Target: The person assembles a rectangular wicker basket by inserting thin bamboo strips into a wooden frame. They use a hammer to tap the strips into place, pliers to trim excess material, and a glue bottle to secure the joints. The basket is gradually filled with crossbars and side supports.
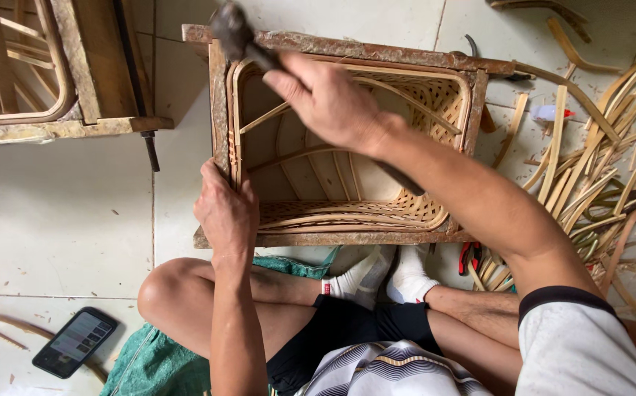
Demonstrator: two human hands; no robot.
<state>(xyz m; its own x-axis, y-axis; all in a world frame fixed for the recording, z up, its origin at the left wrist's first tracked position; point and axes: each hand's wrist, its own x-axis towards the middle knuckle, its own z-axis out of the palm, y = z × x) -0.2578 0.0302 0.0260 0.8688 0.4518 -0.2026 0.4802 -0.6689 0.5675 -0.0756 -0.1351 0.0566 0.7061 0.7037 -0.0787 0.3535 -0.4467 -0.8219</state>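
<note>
A woven rattan basket (377, 209) sits inside a rough wooden frame (347, 47) on the tiled floor in front of my crossed legs. My right hand (325, 99) is raised over the frame's top left corner, shut on the handle of a hammer (234, 31) whose dark head is blurred. My left hand (226, 209) grips the frame's left side and the basket's rim near the lower left corner.
Another wooden frame with bent rattan (32, 88) lies at the top left. Several rattan strips and offcuts (597, 176) are scattered on the right. Red-handled pliers (469, 257) lie by my feet. A phone (74, 342) lies at the bottom left.
</note>
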